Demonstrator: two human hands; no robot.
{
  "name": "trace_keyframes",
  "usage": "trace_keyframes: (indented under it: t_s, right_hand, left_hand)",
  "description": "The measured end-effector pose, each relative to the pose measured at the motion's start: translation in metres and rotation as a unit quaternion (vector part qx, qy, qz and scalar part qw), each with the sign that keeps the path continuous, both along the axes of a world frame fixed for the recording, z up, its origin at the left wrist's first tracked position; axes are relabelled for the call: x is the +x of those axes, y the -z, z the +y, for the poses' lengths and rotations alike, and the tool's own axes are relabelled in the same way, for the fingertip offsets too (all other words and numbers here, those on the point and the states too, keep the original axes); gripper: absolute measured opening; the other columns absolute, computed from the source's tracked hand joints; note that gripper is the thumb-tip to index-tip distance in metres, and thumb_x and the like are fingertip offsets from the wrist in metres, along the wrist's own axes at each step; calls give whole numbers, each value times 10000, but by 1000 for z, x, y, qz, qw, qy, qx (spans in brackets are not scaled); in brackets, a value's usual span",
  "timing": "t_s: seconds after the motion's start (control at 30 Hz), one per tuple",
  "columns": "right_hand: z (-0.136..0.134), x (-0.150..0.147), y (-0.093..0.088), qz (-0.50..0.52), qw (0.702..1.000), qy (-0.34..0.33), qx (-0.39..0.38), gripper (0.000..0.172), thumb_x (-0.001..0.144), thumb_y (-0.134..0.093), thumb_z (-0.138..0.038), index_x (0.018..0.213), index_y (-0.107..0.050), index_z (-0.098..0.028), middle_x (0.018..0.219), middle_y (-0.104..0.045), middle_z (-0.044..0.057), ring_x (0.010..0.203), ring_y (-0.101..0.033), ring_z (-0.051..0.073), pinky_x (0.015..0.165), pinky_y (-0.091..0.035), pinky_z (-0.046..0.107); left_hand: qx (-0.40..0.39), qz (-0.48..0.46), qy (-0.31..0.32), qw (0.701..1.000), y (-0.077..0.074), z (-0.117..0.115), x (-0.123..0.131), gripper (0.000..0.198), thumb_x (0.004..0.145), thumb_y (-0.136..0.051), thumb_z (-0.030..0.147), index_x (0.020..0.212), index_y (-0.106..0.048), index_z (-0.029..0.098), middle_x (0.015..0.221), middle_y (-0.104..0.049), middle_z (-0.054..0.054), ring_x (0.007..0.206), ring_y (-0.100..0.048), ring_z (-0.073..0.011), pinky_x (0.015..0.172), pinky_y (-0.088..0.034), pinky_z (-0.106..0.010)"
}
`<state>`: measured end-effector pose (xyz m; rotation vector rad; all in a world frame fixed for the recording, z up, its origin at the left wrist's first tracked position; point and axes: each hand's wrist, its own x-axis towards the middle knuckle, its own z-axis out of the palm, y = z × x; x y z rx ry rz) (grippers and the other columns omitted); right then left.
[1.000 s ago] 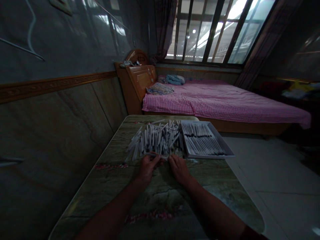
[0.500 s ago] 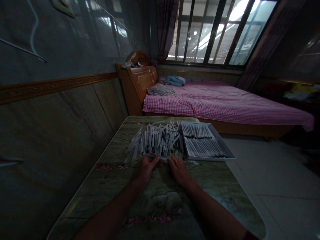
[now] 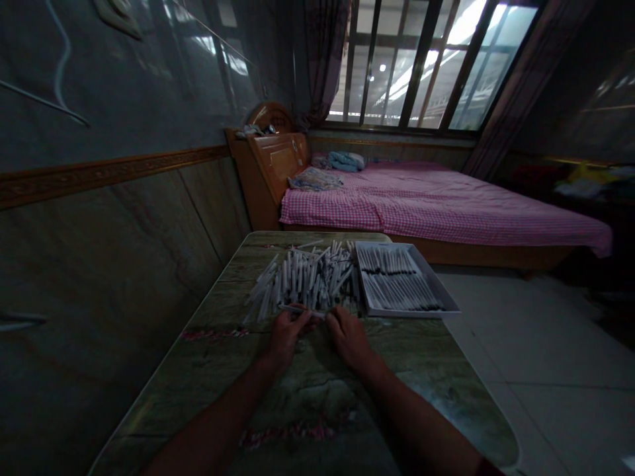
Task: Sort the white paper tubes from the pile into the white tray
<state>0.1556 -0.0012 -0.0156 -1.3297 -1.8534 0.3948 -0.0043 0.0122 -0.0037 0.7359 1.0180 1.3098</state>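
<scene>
A heap of thin white sticks [image 3: 305,281] lies on the far half of a green marbled table [image 3: 317,390]. My left hand [image 3: 285,334] is at the heap's near edge, fingers curled around one white stick [image 3: 297,309] that runs sideways toward my right hand. My right hand [image 3: 350,337] lies just beside it, fingers bent down at the stick's other end; its grip is dim and hard to read. To the right of the heap stands a white tray [image 3: 449,305] with several sticks laid in neat rows.
A glossy stone wall [image 3: 109,231] runs along the table's left side. Beyond the table stands a bed with a pink checked cover [image 3: 436,205] and a wooden headboard [image 3: 270,162]. Pale floor tiles [image 3: 546,357] lie to the right. A barred window [image 3: 421,63] is behind.
Both hands stay at the heap's near edge with the stick between them. The view has shifted slightly; nothing else has visibly moved.
</scene>
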Motion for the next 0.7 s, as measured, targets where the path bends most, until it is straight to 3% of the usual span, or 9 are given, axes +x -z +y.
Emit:
trace_keyframes:
  t_s: [0.27, 0.5, 0.7]
  right_hand:
    - [2, -1, 1, -52, 998, -14, -16, 329, 992, -386, -231, 692, -521, -225, 629, -563, 12, 596, -549, 161, 568, -336, 269]
    - [-3, 0, 0, -34, 999, 8, -11, 254, 995, -404, -295, 782, -522, -220, 692, -578, -7, 647, -562, 151, 589, -369, 243]
    - [1, 6, 8, -138, 988, -54, 49, 230, 970, -441, -201, 791, -586, -207, 750, -608, 27, 648, -548, 158, 589, -361, 255]
  left_hand:
    - [-1, 8, 8, 1000, 1, 0, 0, 514, 503, -893, 393, 827, -566, 166, 680, -712, -11, 634, -712, -186, 585, -551, -266]
    - [3, 13, 16, 1000, 1, -1, 0, 506, 517, -878, 425, 824, -568, 169, 682, -709, -7, 597, -694, -169, 570, -544, -260]
    - [16, 24, 44, 999, 1, 0, -3, 489, 527, -873, 415, 820, -565, 173, 674, -702, -5, 615, -700, -179, 585, -545, -266]
